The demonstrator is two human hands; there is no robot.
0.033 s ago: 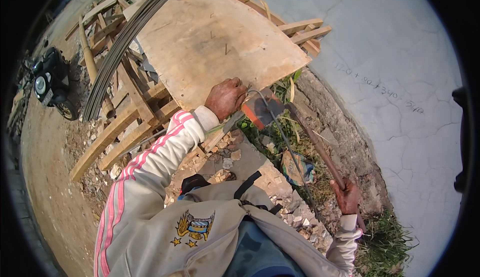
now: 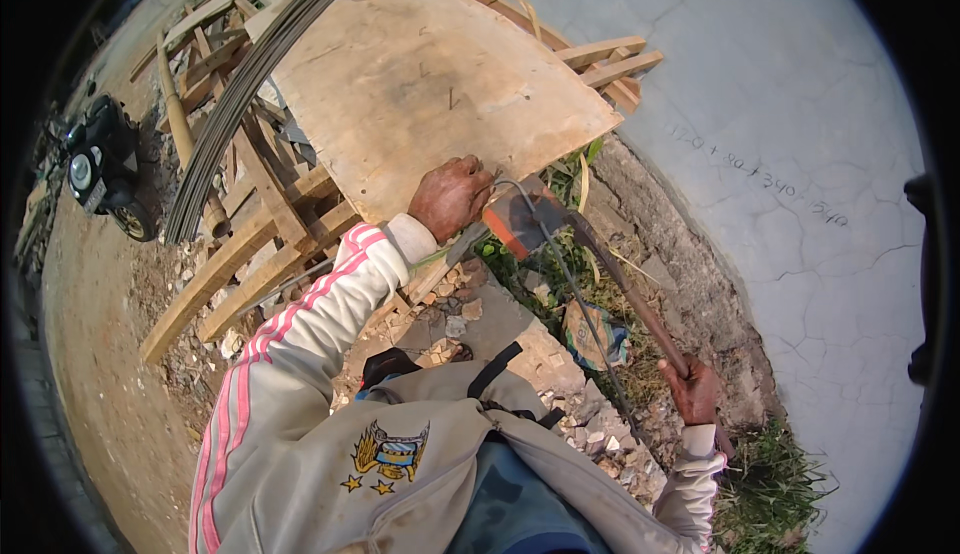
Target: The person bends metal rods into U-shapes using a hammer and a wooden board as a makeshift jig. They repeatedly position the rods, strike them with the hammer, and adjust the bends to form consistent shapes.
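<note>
My left hand (image 2: 452,198) is closed in a fist at the near corner of a plywood sheet (image 2: 400,104). A thin grey steel rod (image 2: 571,284) curves at my left knuckles and runs down toward the rubble; the fist appears to hold its bent end. Under the bend sits a dark metal block with an orange side (image 2: 510,229). On the right, my right hand (image 2: 692,392) wraps round a rusty brown metal pipe (image 2: 640,309), whose far end reaches the block. Inside the left fist, the grip is hidden.
Bundled thin steel rods (image 2: 235,114) lie across piled timber (image 2: 270,194) on the left. Nails (image 2: 451,100) stick up from the plywood. A cracked grey wall (image 2: 800,284) rises on the right. Broken rubble (image 2: 600,439) and a crumpled sack (image 2: 590,337) lie below. A motorbike (image 2: 105,169) stands far left.
The pipe's far end sits slightly closer to the orange-sided block. Both hands stay in nearly the same place.
</note>
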